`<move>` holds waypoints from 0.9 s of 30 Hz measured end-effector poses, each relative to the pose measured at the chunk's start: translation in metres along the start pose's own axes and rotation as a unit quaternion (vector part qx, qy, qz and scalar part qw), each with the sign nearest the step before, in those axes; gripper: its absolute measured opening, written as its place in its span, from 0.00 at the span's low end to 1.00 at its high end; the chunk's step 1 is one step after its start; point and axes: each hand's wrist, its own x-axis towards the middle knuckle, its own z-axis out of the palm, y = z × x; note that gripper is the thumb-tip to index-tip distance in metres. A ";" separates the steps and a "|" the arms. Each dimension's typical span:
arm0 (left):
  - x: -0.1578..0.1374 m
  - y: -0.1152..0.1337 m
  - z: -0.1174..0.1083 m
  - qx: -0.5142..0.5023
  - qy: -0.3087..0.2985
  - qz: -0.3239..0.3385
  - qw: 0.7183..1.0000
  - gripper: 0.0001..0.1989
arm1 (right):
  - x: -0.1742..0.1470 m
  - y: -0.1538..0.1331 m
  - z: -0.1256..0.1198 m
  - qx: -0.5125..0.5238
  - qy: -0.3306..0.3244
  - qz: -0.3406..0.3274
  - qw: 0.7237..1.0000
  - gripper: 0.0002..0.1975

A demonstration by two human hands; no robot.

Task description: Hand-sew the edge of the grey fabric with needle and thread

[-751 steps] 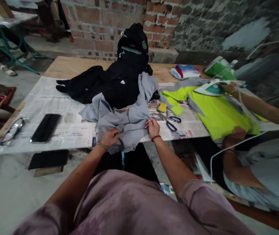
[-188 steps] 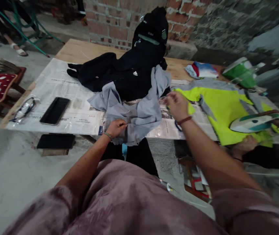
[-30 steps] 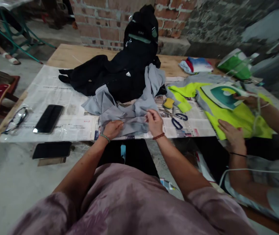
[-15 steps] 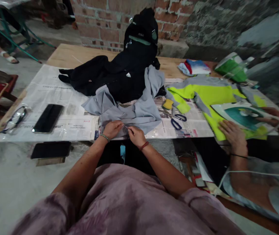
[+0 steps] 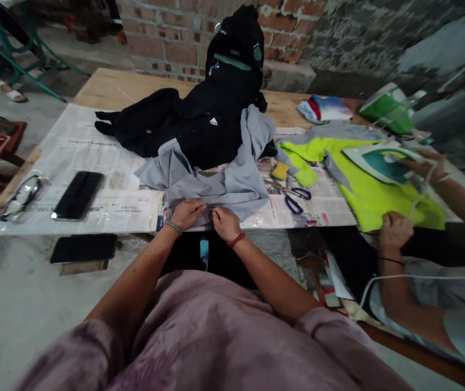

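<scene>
A grey garment (image 5: 224, 187) lies rumpled at the table's front edge, its near part gathered between my hands. My left hand (image 5: 188, 214) is closed, pinching the cloth at this edge. Just to the right, my right hand (image 5: 226, 224) is closed too, thumb and forefinger pressed together against the same cloth; whatever is between those fingertips is too small to make out. Behind the grey cloth is a black jacket (image 5: 192, 127) with a small white logo. Scissors (image 5: 294, 202) with dark blue handles and a yellow-green sponge (image 5: 280, 171) lie right of the garment.
At the right, a co-worker's hand holds an iron (image 5: 379, 163) on a neon-yellow and grey garment (image 5: 379, 203). A phone (image 5: 78, 195) and glasses (image 5: 24, 195) lie on newspaper at left. A black bag (image 5: 234, 60) stands behind; another phone (image 5: 83, 248) sits below the table edge.
My hands stay at the grey garment's edge with fingertips slightly shifted. The co-worker's iron has moved left and away from the front edge, and their other hand has closed at the yellow garment's edge.
</scene>
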 end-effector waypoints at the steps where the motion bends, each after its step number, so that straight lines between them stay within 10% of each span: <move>1: 0.000 0.000 0.000 -0.011 0.006 0.000 1.000 0.13 | 0.000 0.000 0.000 0.000 -0.001 0.004 1.000 0.13; 27: -0.001 -0.002 0.007 -0.054 0.060 -0.003 0.997 0.09 | -0.005 0.002 0.004 0.000 0.024 -0.020 1.000 0.12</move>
